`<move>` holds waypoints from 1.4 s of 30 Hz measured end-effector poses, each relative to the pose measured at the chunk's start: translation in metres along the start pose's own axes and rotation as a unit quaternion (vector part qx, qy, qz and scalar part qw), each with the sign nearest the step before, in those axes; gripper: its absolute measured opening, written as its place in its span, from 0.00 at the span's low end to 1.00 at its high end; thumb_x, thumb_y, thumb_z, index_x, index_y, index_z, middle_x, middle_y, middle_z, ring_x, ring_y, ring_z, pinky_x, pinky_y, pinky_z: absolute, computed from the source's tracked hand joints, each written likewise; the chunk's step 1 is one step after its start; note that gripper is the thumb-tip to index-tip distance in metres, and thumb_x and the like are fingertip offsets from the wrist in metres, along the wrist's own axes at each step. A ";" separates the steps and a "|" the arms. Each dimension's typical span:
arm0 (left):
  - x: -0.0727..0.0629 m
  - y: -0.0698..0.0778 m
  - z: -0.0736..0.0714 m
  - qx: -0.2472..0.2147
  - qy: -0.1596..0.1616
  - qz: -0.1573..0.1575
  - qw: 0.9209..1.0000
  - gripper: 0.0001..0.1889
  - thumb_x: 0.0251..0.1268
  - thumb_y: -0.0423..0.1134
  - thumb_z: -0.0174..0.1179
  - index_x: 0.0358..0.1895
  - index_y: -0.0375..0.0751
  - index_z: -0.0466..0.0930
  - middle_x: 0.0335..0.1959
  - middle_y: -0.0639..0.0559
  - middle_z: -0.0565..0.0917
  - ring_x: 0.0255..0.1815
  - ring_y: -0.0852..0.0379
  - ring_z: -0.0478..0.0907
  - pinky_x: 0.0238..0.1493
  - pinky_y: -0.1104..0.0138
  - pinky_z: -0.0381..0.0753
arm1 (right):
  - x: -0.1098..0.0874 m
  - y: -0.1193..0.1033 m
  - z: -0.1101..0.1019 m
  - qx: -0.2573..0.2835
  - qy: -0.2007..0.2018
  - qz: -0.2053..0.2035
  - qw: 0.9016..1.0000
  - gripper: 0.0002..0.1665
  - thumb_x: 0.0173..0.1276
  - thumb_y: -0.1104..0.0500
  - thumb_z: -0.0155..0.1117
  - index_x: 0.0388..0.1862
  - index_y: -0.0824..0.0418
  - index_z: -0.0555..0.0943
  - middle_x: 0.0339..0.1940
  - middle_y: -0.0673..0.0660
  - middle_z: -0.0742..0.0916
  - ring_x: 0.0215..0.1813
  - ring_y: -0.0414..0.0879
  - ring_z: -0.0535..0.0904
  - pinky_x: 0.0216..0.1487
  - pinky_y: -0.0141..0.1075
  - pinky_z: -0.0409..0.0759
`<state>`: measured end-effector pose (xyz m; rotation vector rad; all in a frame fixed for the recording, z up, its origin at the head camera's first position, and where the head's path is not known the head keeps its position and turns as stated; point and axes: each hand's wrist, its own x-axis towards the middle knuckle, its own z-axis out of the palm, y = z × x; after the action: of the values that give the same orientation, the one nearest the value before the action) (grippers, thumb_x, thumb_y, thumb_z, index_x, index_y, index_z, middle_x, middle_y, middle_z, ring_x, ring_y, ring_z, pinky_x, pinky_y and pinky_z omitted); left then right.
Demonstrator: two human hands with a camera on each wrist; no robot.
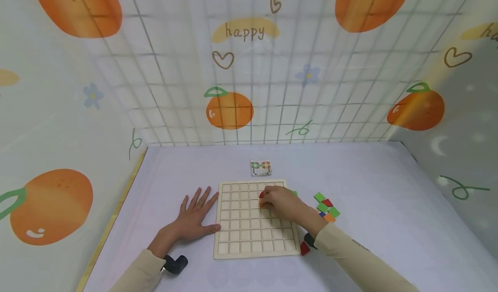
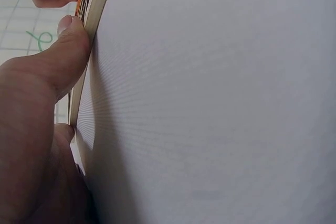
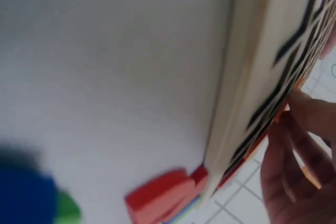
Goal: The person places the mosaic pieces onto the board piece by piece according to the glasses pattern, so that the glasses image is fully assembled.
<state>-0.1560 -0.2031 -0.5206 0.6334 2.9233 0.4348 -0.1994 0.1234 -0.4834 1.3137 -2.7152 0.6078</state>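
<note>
A square wooden grid board (image 1: 240, 225) lies on the table. My left hand (image 1: 192, 220) is spread flat at its left side, with the thumb and a fingertip touching the edge. Over the upper right part of the grid, my right hand (image 1: 285, 203) pinches an orange tile (image 1: 262, 203) at a cell, thumb against curled fingers. A red piece (image 1: 261, 194) shows just beyond it. In the right wrist view the fingertips (image 3: 294, 98) meet low over the board. My right hand partly covers the tiles beneath, and a green corner (image 1: 295, 193) peeks out behind it.
Loose green, red, blue and orange tiles (image 1: 322, 207) lie right of the board. Another red piece (image 1: 305, 249) sits by its lower right corner. A small pattern card (image 1: 260, 168) lies beyond the board. Printed curtains (image 1: 249, 76) surround the table.
</note>
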 end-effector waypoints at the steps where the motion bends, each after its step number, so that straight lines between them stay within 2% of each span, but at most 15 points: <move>1: 0.000 0.000 -0.001 -0.001 -0.001 0.000 1.000 0.52 0.58 0.74 0.53 0.80 0.49 0.48 0.80 0.43 0.44 0.78 0.38 0.34 0.69 0.35 0.33 | -0.001 0.001 0.000 -0.011 0.004 0.002 1.000 0.05 0.60 0.66 0.74 0.35 0.58 0.89 0.36 0.51 0.83 0.37 0.43 0.80 0.39 0.32 0.81; 5: 0.001 0.002 -0.002 -0.007 -0.003 0.004 1.000 0.52 0.58 0.73 0.54 0.80 0.47 0.49 0.80 0.41 0.44 0.78 0.37 0.34 0.68 0.34 0.33 | -0.011 0.003 -0.003 -0.037 0.016 0.030 0.999 0.07 0.61 0.62 0.75 0.38 0.56 0.89 0.36 0.48 0.83 0.36 0.40 0.78 0.35 0.31 0.80; 9: 0.001 0.003 -0.003 0.001 -0.007 0.000 1.000 0.52 0.59 0.73 0.54 0.80 0.47 0.49 0.80 0.41 0.44 0.78 0.37 0.35 0.69 0.35 0.33 | -0.031 0.008 -0.010 -0.040 0.027 0.077 0.996 0.09 0.60 0.60 0.74 0.41 0.55 0.89 0.36 0.46 0.83 0.35 0.38 0.76 0.31 0.30 0.77; 13: 0.000 0.004 -0.005 -0.006 -0.001 -0.002 1.000 0.52 0.58 0.73 0.55 0.79 0.46 0.51 0.80 0.40 0.45 0.78 0.36 0.35 0.69 0.35 0.33 | -0.054 0.020 -0.017 -0.068 0.045 0.134 0.988 0.12 0.60 0.58 0.74 0.44 0.56 0.88 0.37 0.48 0.84 0.34 0.40 0.75 0.30 0.31 0.77; 15: -0.001 0.004 -0.005 -0.006 0.003 -0.002 1.000 0.52 0.57 0.73 0.55 0.79 0.46 0.51 0.80 0.40 0.46 0.78 0.36 0.36 0.69 0.35 0.34 | -0.065 0.029 -0.021 -0.096 0.054 0.179 0.978 0.16 0.60 0.56 0.75 0.47 0.57 0.88 0.40 0.51 0.85 0.37 0.43 0.76 0.33 0.34 0.80; 18: -0.001 0.003 -0.003 -0.007 0.011 0.000 1.000 0.52 0.57 0.73 0.55 0.79 0.46 0.52 0.79 0.40 0.46 0.78 0.35 0.36 0.69 0.35 0.34 | -0.079 0.041 -0.027 -0.135 0.052 0.262 0.954 0.24 0.58 0.55 0.76 0.53 0.61 0.85 0.46 0.58 0.84 0.44 0.53 0.77 0.40 0.44 0.83; 20: -0.001 0.002 -0.002 -0.001 0.009 -0.001 1.000 0.53 0.57 0.74 0.54 0.79 0.46 0.51 0.80 0.40 0.46 0.78 0.36 0.36 0.69 0.35 0.35 | -0.087 0.048 -0.031 -0.139 0.044 0.309 0.940 0.24 0.58 0.56 0.75 0.53 0.63 0.84 0.46 0.62 0.83 0.45 0.57 0.77 0.41 0.49 0.84; 22: 0.000 0.001 -0.001 -0.001 0.008 -0.001 1.000 0.53 0.56 0.75 0.54 0.79 0.47 0.50 0.80 0.41 0.46 0.78 0.36 0.36 0.69 0.35 0.34 | -0.094 0.053 -0.035 -0.122 0.038 0.337 0.933 0.21 0.59 0.59 0.74 0.50 0.66 0.84 0.43 0.63 0.83 0.43 0.57 0.78 0.41 0.50 0.84; 26: 0.000 0.001 -0.001 0.000 0.000 -0.006 1.000 0.54 0.56 0.75 0.53 0.80 0.49 0.48 0.80 0.42 0.44 0.78 0.37 0.34 0.69 0.35 0.33 | -0.100 0.059 -0.040 -0.071 0.042 0.342 0.936 0.12 0.60 0.65 0.71 0.41 0.69 0.86 0.33 0.59 0.83 0.32 0.50 0.77 0.40 0.47 0.84; 28: 0.000 0.001 -0.001 -0.003 0.001 -0.006 1.000 0.53 0.56 0.75 0.54 0.80 0.49 0.48 0.80 0.42 0.44 0.78 0.37 0.34 0.69 0.35 0.32 | -0.100 0.060 -0.043 -0.055 0.048 0.338 0.938 0.11 0.59 0.67 0.71 0.40 0.71 0.86 0.32 0.59 0.83 0.32 0.49 0.77 0.41 0.47 0.83; 31: 0.000 0.002 -0.002 -0.005 0.004 -0.008 1.000 0.53 0.57 0.74 0.55 0.80 0.49 0.49 0.80 0.42 0.44 0.78 0.38 0.34 0.69 0.36 0.32 | -0.098 0.062 -0.046 -0.032 0.047 0.347 0.936 0.14 0.58 0.66 0.72 0.43 0.71 0.85 0.35 0.60 0.83 0.35 0.50 0.77 0.43 0.48 0.83; 35: 0.000 0.002 0.000 -0.005 0.003 -0.005 1.000 0.53 0.57 0.74 0.54 0.80 0.48 0.49 0.80 0.42 0.44 0.78 0.37 0.34 0.69 0.36 0.33 | -0.100 0.063 -0.051 -0.007 0.028 0.389 0.921 0.20 0.57 0.61 0.75 0.46 0.71 0.84 0.40 0.62 0.84 0.37 0.52 0.77 0.41 0.48 0.83; 39: 0.001 0.002 0.002 -0.001 -0.002 -0.007 1.000 0.54 0.56 0.76 0.52 0.80 0.50 0.48 0.80 0.44 0.43 0.79 0.39 0.33 0.70 0.36 0.32 | -0.108 0.060 -0.054 0.018 0.022 0.428 0.903 0.15 0.60 0.60 0.74 0.40 0.71 0.85 0.32 0.59 0.85 0.30 0.48 0.78 0.34 0.43 0.84; 40: 0.001 0.001 0.002 0.000 0.000 -0.008 1.000 0.54 0.56 0.76 0.52 0.80 0.50 0.48 0.80 0.44 0.43 0.79 0.39 0.33 0.69 0.36 0.32 | -0.109 0.060 -0.054 0.026 0.026 0.430 0.902 0.13 0.61 0.61 0.73 0.39 0.71 0.85 0.30 0.58 0.85 0.29 0.48 0.77 0.33 0.42 0.84; 42: 0.001 0.002 0.002 0.001 0.004 -0.008 1.000 0.54 0.56 0.76 0.53 0.80 0.50 0.48 0.80 0.44 0.43 0.79 0.39 0.33 0.69 0.36 0.32 | -0.113 0.060 -0.056 0.042 0.036 0.420 0.906 0.09 0.62 0.64 0.71 0.38 0.71 0.85 0.28 0.56 0.85 0.28 0.47 0.78 0.34 0.41 0.84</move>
<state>-0.1557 -0.2010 -0.5216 0.6099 2.9351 0.4325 -0.1798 0.2608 -0.4768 0.0327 -3.1230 0.7905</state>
